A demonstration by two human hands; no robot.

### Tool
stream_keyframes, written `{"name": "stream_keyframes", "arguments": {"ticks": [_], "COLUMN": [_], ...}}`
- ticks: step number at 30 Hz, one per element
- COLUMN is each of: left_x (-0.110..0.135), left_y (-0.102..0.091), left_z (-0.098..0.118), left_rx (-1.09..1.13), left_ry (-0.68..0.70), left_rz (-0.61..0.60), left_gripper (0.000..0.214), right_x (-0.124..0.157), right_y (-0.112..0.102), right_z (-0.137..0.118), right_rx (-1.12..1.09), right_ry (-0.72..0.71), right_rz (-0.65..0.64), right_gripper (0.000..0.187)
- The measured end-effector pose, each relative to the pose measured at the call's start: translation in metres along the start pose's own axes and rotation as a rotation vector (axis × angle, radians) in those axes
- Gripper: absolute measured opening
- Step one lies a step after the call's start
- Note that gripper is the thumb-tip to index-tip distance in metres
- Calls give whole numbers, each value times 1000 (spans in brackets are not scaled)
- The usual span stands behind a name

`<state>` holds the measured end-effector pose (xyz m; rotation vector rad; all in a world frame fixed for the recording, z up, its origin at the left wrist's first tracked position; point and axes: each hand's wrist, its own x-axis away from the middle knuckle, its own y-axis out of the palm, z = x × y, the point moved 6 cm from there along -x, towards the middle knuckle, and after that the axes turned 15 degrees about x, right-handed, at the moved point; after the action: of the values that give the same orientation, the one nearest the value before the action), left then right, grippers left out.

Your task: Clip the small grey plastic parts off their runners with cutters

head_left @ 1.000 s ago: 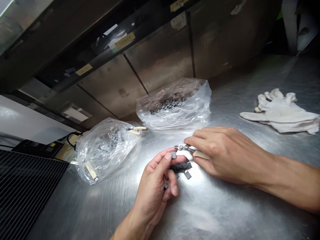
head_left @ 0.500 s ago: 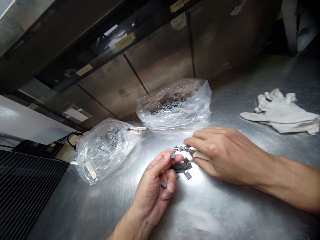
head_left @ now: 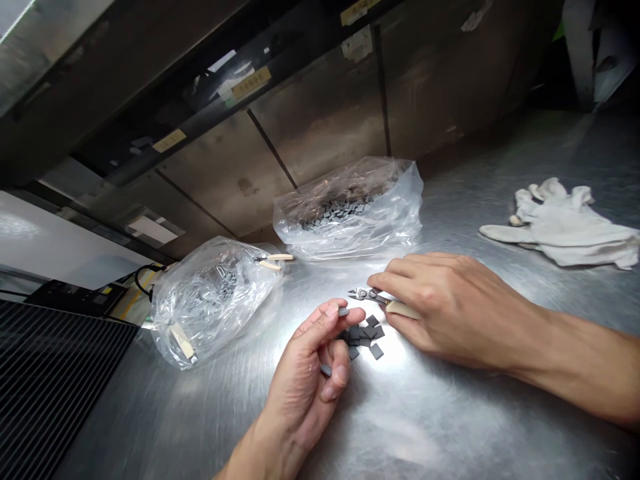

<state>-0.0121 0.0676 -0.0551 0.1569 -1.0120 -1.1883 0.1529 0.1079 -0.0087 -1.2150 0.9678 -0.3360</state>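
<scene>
Brushed steel table (head_left: 450,413) with bags, chips and a glove

Loose pile of grey chips (head_left: 365,337) mid-table; clear plastic bag (head_left: 213,300) of the same chips at the left, second bag (head_left: 347,213) toward the back; cream-handled pliers (head_left: 270,261) just beside the left bag; white cloth glove (head_left: 560,227) off to the right; black ribbed mat (head_left: 50,380) along the lower left.

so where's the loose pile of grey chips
In the head view, the grey chips lie on the steel bench between the left hand and the right hand.
</scene>
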Motion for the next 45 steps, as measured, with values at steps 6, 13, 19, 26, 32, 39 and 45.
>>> {"name": "stream_keyframes", "arguments": {"ticks": [6, 13, 19, 26, 32, 39, 45], "left_x": [0, 0, 0, 0, 0, 1, 0], "left_y": [0, 2, 1, 1, 1, 0, 0], "left_z": [1, 1, 4, 7, 6, 6, 5], "left_rx": [-19, -42, -172, -313, -338, -333, -317], "left_ry": [24, 51, 145, 209, 196, 191, 174], "left_rz": [-6, -69, -88, -51, -32, -25, -27], "left_gripper": [14, 14, 26, 35, 38, 38, 38], "right_x": [-1, -1, 1, -1, -1, 0, 0], "right_y": [-1, 2, 2, 4, 6, 5, 7], "right_z": [-1, -4, -6, -6, -6, -5, -5], "right_rx": [-1, -96, -142, -115, -118, -138, -174], "right_ry": [-3, -47, -102, -120, -125, -127, -124], "right_rz": [2, -19, -7, -17, -34, -56, -86], "right_gripper": [2, 6, 11, 9, 9, 7, 6]}}
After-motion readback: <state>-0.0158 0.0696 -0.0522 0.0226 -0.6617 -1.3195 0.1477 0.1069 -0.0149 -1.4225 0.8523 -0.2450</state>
